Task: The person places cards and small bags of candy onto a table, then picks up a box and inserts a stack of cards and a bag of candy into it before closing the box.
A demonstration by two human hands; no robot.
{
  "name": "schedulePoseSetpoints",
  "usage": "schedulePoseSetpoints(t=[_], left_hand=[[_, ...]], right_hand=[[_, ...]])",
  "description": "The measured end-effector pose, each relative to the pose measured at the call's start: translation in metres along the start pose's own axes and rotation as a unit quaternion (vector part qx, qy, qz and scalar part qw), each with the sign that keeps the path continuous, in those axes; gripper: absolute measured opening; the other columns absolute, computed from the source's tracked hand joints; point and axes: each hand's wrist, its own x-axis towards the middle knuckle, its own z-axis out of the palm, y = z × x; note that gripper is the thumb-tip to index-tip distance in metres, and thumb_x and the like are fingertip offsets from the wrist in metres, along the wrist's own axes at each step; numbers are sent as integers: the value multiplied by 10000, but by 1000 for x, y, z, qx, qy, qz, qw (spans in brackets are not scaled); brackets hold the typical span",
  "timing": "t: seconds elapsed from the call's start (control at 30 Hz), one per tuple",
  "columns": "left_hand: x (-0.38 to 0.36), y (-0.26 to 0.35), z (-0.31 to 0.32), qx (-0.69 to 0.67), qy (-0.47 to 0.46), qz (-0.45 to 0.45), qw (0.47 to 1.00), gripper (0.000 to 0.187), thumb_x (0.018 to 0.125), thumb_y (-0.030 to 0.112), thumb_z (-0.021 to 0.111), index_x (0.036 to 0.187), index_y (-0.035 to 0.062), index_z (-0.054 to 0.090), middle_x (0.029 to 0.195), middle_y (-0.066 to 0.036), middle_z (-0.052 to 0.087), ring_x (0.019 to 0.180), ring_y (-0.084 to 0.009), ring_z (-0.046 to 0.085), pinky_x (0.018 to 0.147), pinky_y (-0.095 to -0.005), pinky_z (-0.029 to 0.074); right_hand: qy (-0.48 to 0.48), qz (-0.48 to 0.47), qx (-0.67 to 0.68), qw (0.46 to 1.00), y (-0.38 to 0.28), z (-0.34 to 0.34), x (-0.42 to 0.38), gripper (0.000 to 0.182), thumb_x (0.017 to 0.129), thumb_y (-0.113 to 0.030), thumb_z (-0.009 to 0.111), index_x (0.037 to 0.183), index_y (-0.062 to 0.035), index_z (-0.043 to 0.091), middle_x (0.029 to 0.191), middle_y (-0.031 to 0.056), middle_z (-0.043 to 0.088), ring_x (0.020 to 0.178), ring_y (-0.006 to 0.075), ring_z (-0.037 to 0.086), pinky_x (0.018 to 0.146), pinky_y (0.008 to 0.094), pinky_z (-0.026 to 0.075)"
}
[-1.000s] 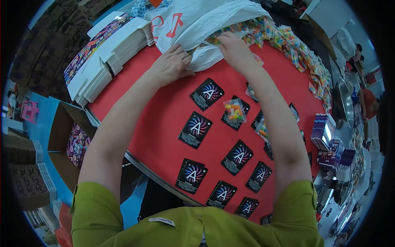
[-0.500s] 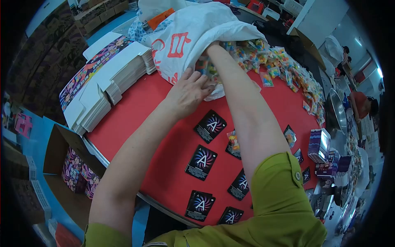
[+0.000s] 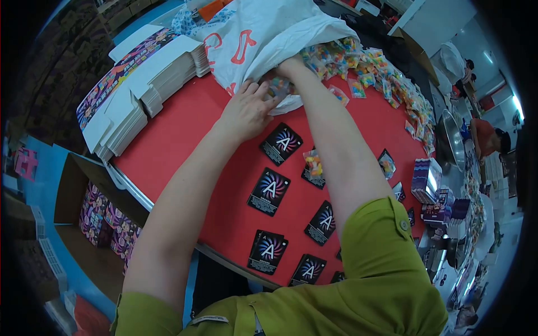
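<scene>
A white woven sack [image 3: 274, 33] with red lettering lies at the far side of the red table, its mouth facing me. Small clear packets of colourful pieces [image 3: 330, 59] spill from it to the right. My left hand [image 3: 249, 109] is at the lower lip of the mouth, fingers bent over the sack's edge, gripping it. Inside the opening is my right hand [image 3: 290, 67]; its fingers are hidden by the sack and packets. Black cards with a white letter A [image 3: 269, 191] lie in rows below my hands. One packet [image 3: 312, 162] rests on a card beside my right forearm.
Stacked white folded cartons [image 3: 134, 84] line the left table edge. An open cardboard box [image 3: 70, 193] with patterned boxes stands lower left. To the right are purple card stacks [image 3: 427, 180] and a metal bowl [image 3: 453, 139]. Another person [image 3: 485, 139] is at far right.
The view has shifted, so the table's contents sit higher in it. My right hand stays inside the sack and my left at its lip; the sack's lettered side looks more creased.
</scene>
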Motion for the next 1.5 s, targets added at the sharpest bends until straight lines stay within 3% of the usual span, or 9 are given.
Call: schedulePoseSetpoints(t=[0.33, 0.4, 0.6, 0.7, 1.03, 1.13, 1.27, 1.4, 1.5], left_hand=[[12, 6, 3, -274, 77, -88, 954, 512, 781, 327, 690, 1205, 68, 567, 1241, -167, 504, 1162, -301, 469, 1003, -415, 364], [21, 13, -25, -652, 123, -259, 702, 633, 801, 385, 687, 1295, 52, 474, 1297, -171, 433, 1196, -324, 443, 985, -462, 396], [13, 80, -68, -922, 63, -233, 303, 865, 767, 554, 668, 1377, 74, 287, 1418, -182, 211, 1239, -427, 376, 956, -626, 387], [-12, 100, -78, -925, 98, -242, 277, 824, 757, 610, 640, 1336, 92, 366, 1352, -142, 371, 1242, -339, 419, 999, -536, 394], [-119, 116, -84, -875, 243, -322, 267, 544, 863, 365, 524, 1314, 82, 414, 1293, -121, 488, 1234, -284, 455, 1055, -456, 363], [-137, 123, -87, -870, 269, -372, 177, 542, 829, 312, 585, 1279, 53, 431, 1250, -123, 510, 1193, -283, 483, 1039, -440, 378], [-149, 147, -101, -835, 265, -425, 226, 542, 755, 216, 651, 1235, 80, 440, 1151, -110, 538, 1116, -293, 516, 998, -487, 389], [-158, 138, -103, -823, 240, -473, 204, 536, 733, 171, 651, 1225, 103, 450, 1163, -121, 528, 1128, -324, 502, 994, -584, 345], [-166, 126, -104, -833, 257, -456, 178, 537, 700, 143, 681, 1199, 136, 484, 1171, -119, 515, 1138, -332, 488, 1021, -604, 304]], right_hand=[[249, 25, 184, 950, 78, -33, -54, 500, 613, -331, 709, 1036, -71, 652, 1001, 193, 654, 970, 350, 614, 865, 400, 483], [219, 50, 237, 945, 75, -46, -77, 509, 619, -272, 742, 1079, -81, 637, 1019, 185, 637, 948, 344, 615, 810, 380, 494], [219, -19, 434, 874, -30, -95, -170, 388, 649, -213, 708, 1008, -77, 658, 966, 174, 647, 899, 329, 629, 775, 405, 511], [379, -88, 284, 876, -72, -98, -208, 373, 655, -163, 703, 1018, -93, 651, 972, 153, 616, 837, 328, 629, 706, 418, 520], [259, -102, 305, 911, -147, -72, -317, 531, 698, -248, 631, 1180, -55, 523, 1223, 114, 510, 1073, 325, 469, 907, 421, 382], [276, -105, 457, 839, -153, -52, -333, 262, 855, -159, 558, 1077, -24, 593, 1166, 123, 542, 1067, 306, 479, 935, 395, 356], [277, -60, 505, 815, -159, -27, -336, 192, 897, -122, 533, 1032, 3, 589, 1061, 125, 554, 1006, 251, 531, 854, 330, 418], [99, 83, 820, 558, -138, -35, -333, 204, 937, -148, 531, 1037, 8, 616, 912, 28, 641, 811, 80, 573, 693, 238, 452], [211, 30, 663, 717, -94, -23, -312, 219, 933, -161, 539, 1071, -15, 627, 934, 35, 648, 783, 89, 588, 677, 234, 462]])
